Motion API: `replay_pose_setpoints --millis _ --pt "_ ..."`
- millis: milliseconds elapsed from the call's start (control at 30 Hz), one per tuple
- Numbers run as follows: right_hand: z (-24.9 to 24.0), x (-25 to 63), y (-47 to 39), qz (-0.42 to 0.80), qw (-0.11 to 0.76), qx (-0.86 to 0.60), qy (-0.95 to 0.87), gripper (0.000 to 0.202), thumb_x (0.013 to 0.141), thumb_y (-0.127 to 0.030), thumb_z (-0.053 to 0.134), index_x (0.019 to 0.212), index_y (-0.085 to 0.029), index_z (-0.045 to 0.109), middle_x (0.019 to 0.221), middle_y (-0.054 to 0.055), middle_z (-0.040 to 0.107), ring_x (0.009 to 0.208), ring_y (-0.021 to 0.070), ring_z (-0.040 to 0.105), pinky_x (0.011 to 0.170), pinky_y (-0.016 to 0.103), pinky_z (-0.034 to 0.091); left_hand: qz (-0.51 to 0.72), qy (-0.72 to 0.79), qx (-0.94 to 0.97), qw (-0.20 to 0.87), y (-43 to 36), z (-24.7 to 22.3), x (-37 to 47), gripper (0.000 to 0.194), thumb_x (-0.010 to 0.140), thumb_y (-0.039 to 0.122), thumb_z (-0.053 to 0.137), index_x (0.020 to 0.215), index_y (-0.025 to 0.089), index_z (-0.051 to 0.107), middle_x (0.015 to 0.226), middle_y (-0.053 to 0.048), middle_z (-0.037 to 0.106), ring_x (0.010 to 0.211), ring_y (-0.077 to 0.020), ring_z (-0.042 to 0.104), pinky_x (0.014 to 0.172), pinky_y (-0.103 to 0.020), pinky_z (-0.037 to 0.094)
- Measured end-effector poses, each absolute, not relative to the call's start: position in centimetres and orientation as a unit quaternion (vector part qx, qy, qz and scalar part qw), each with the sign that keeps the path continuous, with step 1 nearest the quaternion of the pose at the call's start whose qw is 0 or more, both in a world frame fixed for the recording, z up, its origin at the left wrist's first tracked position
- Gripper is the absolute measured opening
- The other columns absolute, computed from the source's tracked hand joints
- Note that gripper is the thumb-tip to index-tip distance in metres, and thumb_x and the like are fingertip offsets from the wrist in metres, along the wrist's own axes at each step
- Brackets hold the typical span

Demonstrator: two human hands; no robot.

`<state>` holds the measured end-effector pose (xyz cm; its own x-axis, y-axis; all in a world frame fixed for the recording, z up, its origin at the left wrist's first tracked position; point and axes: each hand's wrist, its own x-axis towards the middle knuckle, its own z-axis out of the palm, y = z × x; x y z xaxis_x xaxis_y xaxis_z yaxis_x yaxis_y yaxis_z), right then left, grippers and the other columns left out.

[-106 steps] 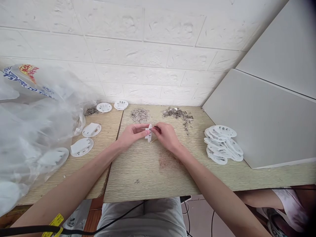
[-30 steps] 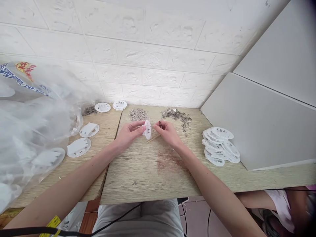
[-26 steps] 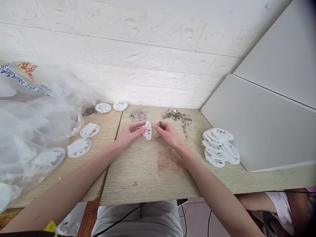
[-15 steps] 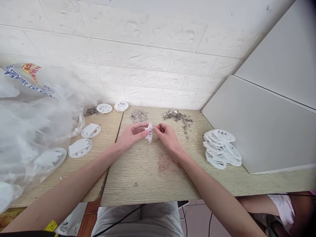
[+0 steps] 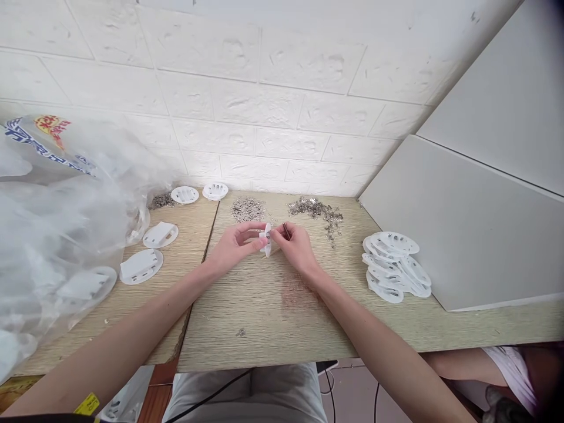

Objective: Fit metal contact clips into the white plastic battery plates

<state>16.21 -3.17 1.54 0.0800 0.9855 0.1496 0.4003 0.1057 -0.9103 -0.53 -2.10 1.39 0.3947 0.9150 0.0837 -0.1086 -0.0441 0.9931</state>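
Observation:
My left hand [image 5: 238,247] grips a round white plastic piece [image 5: 268,241] on edge between thumb and fingers, above the middle of the wooden table [image 5: 247,299]. My right hand [image 5: 295,244] has its fingers pinched against the right side of that piece, and a thin dark stick [image 5: 286,231] is held in it. Whether a small metal part is between the right fingertips is too small to tell. Just behind the hands lie two heaps of tiny metal parts, a pale heap [image 5: 248,209] and a darker, spread heap [image 5: 315,208].
White discs are piled [image 5: 394,264] at the right beside a grey panel [image 5: 476,229]. More discs [image 5: 141,267] lie at the left near a large clear plastic bag [image 5: 66,217]. Behind stands a white brick wall [image 5: 277,106]. Another person's arm [image 5: 458,364] shows at the lower right.
My right fingertips have moved slightly left, onto the white piece, which has turned a little more edge-on. The other person's arm and clothing at the lower right have shifted.

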Motion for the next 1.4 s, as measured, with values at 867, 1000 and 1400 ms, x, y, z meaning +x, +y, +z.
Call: replay_pose_setpoints --millis 867,1000,1400 --pt "2.0 19.2 -2.3 0.179 0.207 -0.433 -0.859 0.01 0.086 -0.017 0.057 0.086 -0.018 0.067 0.092 0.007 0.063 0.089 0.0186 0.057 0.077 0.031 0.044 0.479 0.318 0.405 0.711 -0.5 1.6 -1.4 0.023 0.078 0.035 0.069 0.088 0.014 0.071 0.1 -0.01 0.071 0.094 -0.0188 0.063 0.086 -0.032 0.05" --pt "2.2 19.3 -2.3 0.164 0.239 -0.476 -0.83 0.014 0.091 -0.02 0.049 0.092 -0.018 0.063 0.089 0.006 0.065 0.083 0.0178 0.057 0.072 0.03 0.042 0.469 0.339 0.383 0.72 -0.6 1.6 -1.2 0.022 0.078 0.033 0.069 0.088 0.014 0.071 0.101 -0.011 0.071 0.094 -0.0194 0.065 0.088 -0.034 0.051" --pt "1.6 18.8 -2.2 0.186 0.339 -0.476 -0.79 0.019 0.092 -0.025 0.05 0.102 -0.019 0.066 0.096 0.006 0.069 0.087 0.0177 0.061 0.076 0.03 0.044 0.458 0.341 0.318 0.757 -0.6 2.1 -1.1 0.022 0.083 0.033 0.063 0.094 0.016 0.07 0.108 -0.01 0.07 0.092 -0.0198 0.066 0.083 -0.031 0.055"
